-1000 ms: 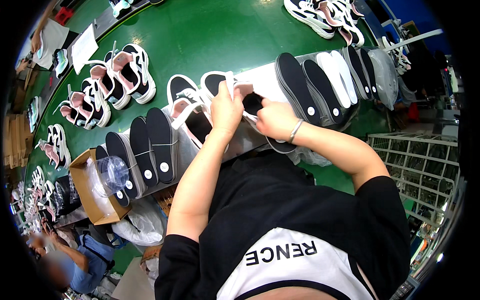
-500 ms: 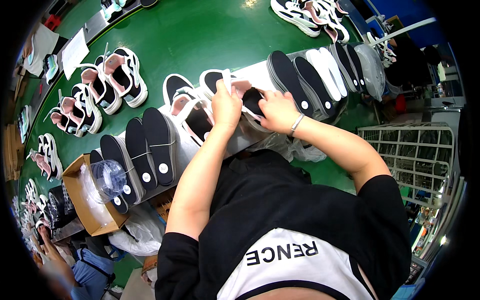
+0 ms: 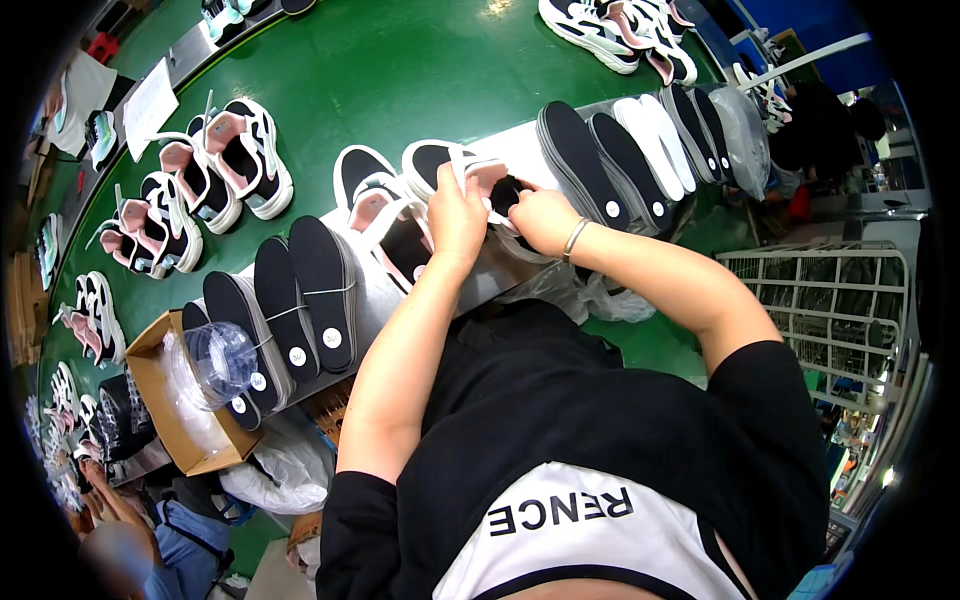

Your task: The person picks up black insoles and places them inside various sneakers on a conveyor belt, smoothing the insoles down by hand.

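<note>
Nearest, crumpled clear plastic (image 3: 615, 305) is seen below the edge of the grey worktop (image 3: 478, 278). At its left end, a coil of clear film (image 3: 222, 360) is held in a cardboard box (image 3: 150, 385). Midway along, a black, white and pink shoe (image 3: 488, 178) is worked by both hands; whether its sole is fully rested on the worktop cannot be told. Its white strap (image 3: 457, 163) is pinched by the left hand (image 3: 460, 215). The bent fingers of the right hand (image 3: 548, 222) are set at the shoe's opening (whether anything is clamped there cannot be told). The shoe is likely light, its upper soft and its sole stiffer; a hold is best taken at the strap and heel collar. It is flanked by a second shoe (image 3: 375, 205) on the left and black insoles (image 3: 580, 150) on the right. Farther off, more sneakers (image 3: 240, 155) are stood on the green worktop (image 3: 430, 80).
</note>
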Demonstrator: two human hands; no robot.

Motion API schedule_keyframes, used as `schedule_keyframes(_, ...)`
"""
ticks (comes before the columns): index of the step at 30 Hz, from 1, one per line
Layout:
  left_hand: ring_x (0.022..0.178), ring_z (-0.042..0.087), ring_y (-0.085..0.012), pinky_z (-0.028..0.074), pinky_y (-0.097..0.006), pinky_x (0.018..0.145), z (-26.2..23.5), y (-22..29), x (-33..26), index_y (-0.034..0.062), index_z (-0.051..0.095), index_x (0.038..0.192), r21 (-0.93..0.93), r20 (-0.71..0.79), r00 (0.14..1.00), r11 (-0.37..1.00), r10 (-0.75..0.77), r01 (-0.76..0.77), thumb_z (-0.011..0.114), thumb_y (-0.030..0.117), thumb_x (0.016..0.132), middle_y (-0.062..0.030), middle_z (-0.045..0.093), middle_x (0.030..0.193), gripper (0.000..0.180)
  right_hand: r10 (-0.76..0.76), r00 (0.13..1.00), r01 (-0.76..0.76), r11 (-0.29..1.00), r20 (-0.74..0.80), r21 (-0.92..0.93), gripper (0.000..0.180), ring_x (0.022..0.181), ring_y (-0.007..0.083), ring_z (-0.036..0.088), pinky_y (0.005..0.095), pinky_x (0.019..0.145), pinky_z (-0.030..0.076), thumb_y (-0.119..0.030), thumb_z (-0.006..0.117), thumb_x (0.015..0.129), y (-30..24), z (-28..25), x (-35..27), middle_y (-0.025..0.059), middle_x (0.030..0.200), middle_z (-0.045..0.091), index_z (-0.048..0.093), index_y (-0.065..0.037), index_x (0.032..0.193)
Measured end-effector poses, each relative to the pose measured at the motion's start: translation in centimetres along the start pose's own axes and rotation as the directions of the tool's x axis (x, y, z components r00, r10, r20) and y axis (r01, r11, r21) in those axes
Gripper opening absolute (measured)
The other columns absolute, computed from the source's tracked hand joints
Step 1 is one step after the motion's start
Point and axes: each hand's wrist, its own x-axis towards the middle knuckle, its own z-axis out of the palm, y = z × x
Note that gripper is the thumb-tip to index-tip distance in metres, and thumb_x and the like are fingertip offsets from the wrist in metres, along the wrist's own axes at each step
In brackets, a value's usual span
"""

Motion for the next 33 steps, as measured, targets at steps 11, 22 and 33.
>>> schedule_keyframes(11, 0.071, 0.056, -0.0403, 0.043, -0.045, 0.061, 0.5, -0.5, 0.4, 0.0029, 0.044, 0.096, -0.035, 0.019, 1.0, 0.999, -0.001, 0.002, 0.05, 0.016, 0.081, -0.0224, 0.058, 0.075, 0.021, 0.02, 0.988, -0.123, 0.711, 0.155, 0.692, 0.019, 0.079, 0.0272, 0.061, 0.0358, 0.077, 0.044, -0.018, 0.053, 0.07, 3.4, 1.9, 0.5, 0.0152, 0.077, 0.063, 0.065, -0.003, 0.074)
schedule_keyframes(22, 0.071, 0.056, -0.04, 0.043, -0.045, 0.061, 0.5, -0.2, 0.7, 0.002, 0.043, 0.096, -0.004, 0.054, 0.999, 1.0, -0.007, 0.007, 0.048, 0.017, 0.082, -0.0227, 0.058, 0.074, 0.021, 0.158, 0.619, -0.046, 0.985, 0.769, -0.165, 0.02, 0.082, 0.0214, 0.061, 0.0313, 0.083, 0.04, -0.019, 0.054, 0.07, 0.9, -0.8, 4.0, 0.0098, 0.081, 0.065, 0.066, -0.007, 0.08)
schedule_keyframes(33, 0.069, 0.056, -0.0406, 0.043, -0.045, 0.059, 1.8, 0.3, 0.6, 0.0018, 0.042, 0.094, 0.047, 0.027, 0.999, 0.999, -0.019, 0.018, 0.047, 0.015, 0.084, -0.0226, 0.058, 0.072, 0.017, 0.15, 0.435, -0.22, 0.974, 0.888, -0.057, 0.033, 0.086, 0.0293, 0.058, 0.0556, 0.091, 0.021, -0.019, 0.054, 0.07, 3.4, -1.2, -0.4, 0.0143, 0.082, 0.062, 0.053, 0.001, 0.097)
